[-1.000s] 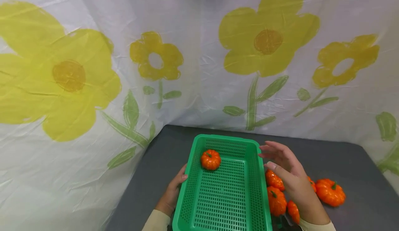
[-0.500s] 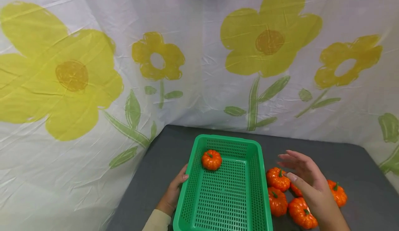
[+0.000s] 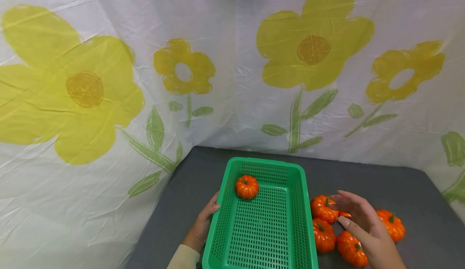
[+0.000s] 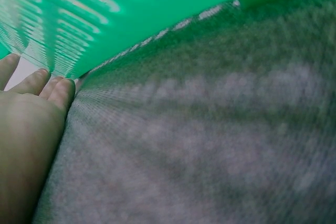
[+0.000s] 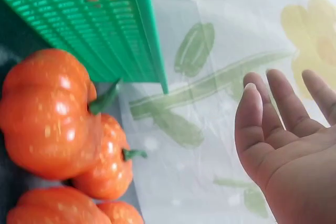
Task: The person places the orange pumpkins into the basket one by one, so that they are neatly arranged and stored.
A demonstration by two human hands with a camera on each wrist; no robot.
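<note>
My left hand point(image 3: 202, 220) rests against the outer left side of a green plastic basket point(image 3: 306, 216), thumb tip at its rim. In the left wrist view the fingers point(image 4: 37, 81) of that hand lie along the slotted wall. Inside the basket, near its far left corner, sits a small orange pumpkin point(image 3: 247, 187). My right hand point(image 3: 370, 228) is over a group of orange pumpkins right of the basket, fingers loosely bent and nothing in them. It partly covers a front pumpkin point(image 3: 351, 248). Others nearby are a back pumpkin point(image 3: 322, 208) and one beside the basket point(image 3: 323, 235).
Farther right lies another pumpkin point(image 3: 394, 225), partly behind the right hand. Everything stands on a dark grey table point(image 3: 363, 176). A white curtain point(image 3: 232, 111) with yellow flowers hangs along the back and the left side.
My right hand has moved from the basket's right rim rightward and down over the pumpkins, uncovering some beside the basket. The left hand, basket and pumpkin inside have stayed in place.
</note>
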